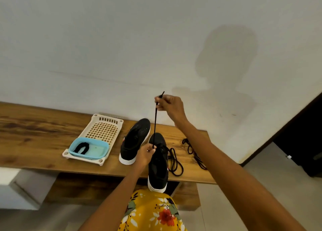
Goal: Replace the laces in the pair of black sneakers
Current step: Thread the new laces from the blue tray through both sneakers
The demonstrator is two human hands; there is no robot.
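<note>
A pale wall (122,38) fills the upper field, with a shadow of the person cast on it at right. Below it a long wooden worktop (34,129) runs across the view, its right end near a dark doorway. On the worktop, left of centre, a cream perforated plastic tray (104,126) is set at an angle; a light blue shallow dish (97,152) is seated in its near end, and a short coil of black lace (81,147) is seen lying inside the dish. Just right of the tray the far sneaker (135,140), black with a white sole, is laid on the worktop with its toe toward the wall. Beside it the near sneaker (159,162), of the same kind, is placed with its heel overhanging the worktop's front edge, above a yellow floral garment (153,213). Two loose black laces are noted to the right: a looped lace (176,162) touching the near sneaker's side, and an outer lace (193,152) lying apart from it. A taut black lace (154,124) is drawn straight up from the near sneaker's eyelet area. The right hand (169,104) is raised above the shoes, its grip closed on the upper end of the taut lace, the tip protruding past the fingers. The left hand (145,155) is held low at the near sneaker, its grip pinched on the taut lace where it meets the shoe.
</note>
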